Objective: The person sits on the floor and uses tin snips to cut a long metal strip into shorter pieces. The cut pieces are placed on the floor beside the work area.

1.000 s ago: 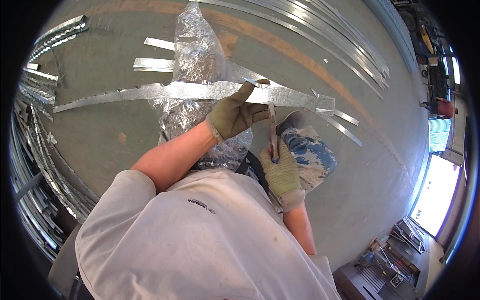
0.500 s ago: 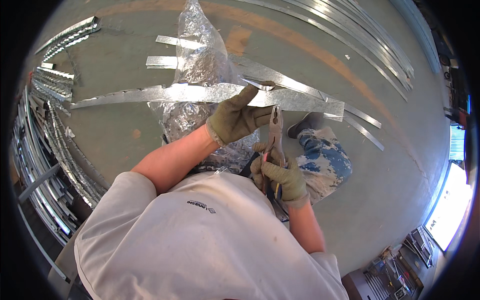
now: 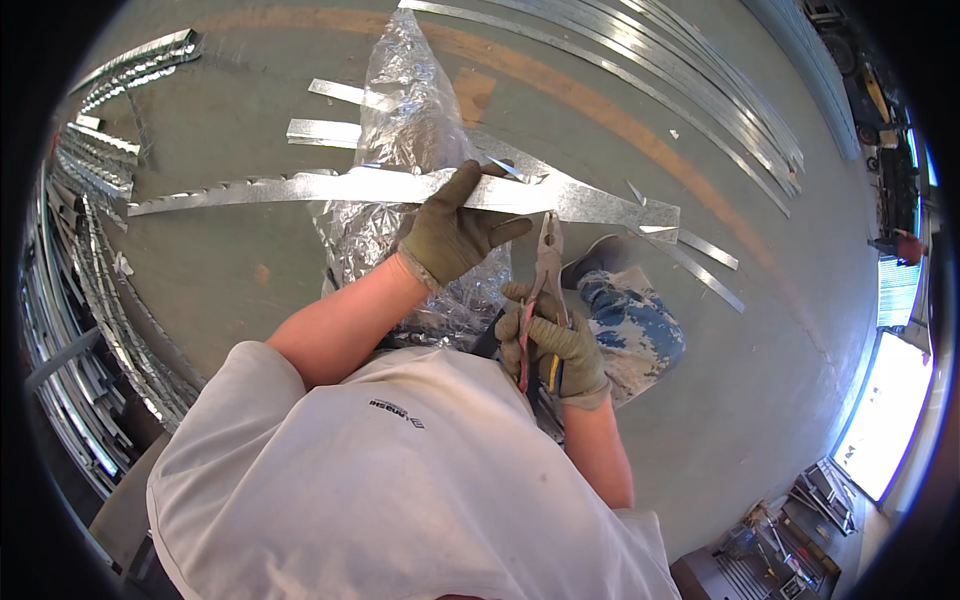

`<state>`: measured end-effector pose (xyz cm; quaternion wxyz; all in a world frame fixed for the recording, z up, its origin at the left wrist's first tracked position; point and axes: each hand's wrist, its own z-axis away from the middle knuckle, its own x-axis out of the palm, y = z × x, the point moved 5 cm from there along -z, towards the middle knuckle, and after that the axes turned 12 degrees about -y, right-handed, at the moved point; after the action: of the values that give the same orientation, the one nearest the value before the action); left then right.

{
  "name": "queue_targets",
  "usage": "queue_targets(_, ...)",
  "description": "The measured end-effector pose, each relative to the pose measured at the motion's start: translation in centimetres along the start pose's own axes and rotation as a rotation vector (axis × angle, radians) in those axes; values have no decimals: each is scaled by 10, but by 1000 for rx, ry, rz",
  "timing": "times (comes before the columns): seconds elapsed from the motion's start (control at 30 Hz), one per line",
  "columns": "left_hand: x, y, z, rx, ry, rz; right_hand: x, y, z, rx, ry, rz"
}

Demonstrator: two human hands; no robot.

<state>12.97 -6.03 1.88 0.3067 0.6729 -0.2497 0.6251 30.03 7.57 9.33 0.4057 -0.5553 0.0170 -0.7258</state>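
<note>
A long shiny sheet-metal strip (image 3: 300, 188) with notches along its left part lies crosswise in front of me. My left hand (image 3: 448, 238), in an olive work glove, grips its middle, the thumb on the near face and fingertips showing past the far edge. One finger points right, off the strip. My gloved right hand (image 3: 560, 348) is closed round pliers (image 3: 548, 262) with a red grip, held upright. Their jaws point away from me, by the strip's near edge. A yellow-and-dark handle end shows below the right fingers; whether it belongs to the pliers is unclear.
Crumpled clear plastic wrap (image 3: 405, 110) lies under and beyond the strip. More flat strips (image 3: 325, 132) lie near it on the floor. Long metal lengths (image 3: 640, 60) stretch across the far right; bundled profiles (image 3: 75, 330) line the left. Tools (image 3: 770, 550) sit at the lower right.
My left hand has shifted slightly left and nearer along the strip, its extended finger now clear of the metal. The pliers stay in my right hand. The view has turned a little.
</note>
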Motion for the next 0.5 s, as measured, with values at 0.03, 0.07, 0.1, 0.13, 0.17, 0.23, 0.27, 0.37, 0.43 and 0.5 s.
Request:
queue_targets(0.03,-2,4,1,3,24,-33,4,-1,-1,8,40,33)
queue_targets(0.07,-5,8,2,5,48,-66,11,-4,-1,15,80,66)
queue_targets(0.1,-7,11,3,7,72,-99,17,-7,-1,20,120,99)
queue_targets(0.13,-2,12,2,2,73,-108,21,-7,-1,31,169,158)
queue_targets(0.17,-2,13,3,-1,69,-104,25,-7,-2,40,217,216)
queue_targets(0.23,-3,13,5,-10,61,-89,29,-6,0,41,293,323)
queue_targets(0.27,-3,13,5,-6,50,-87,28,-5,3,34,321,372)
queue_targets(0.37,0,14,6,3,26,-77,27,-1,7,109,431,589)
queue_targets(0.43,3,13,5,5,18,-59,28,1,4,168,499,792)
queue_targets(0.5,-2,13,4,-3,12,-42,28,1,-5,204,550,1030)
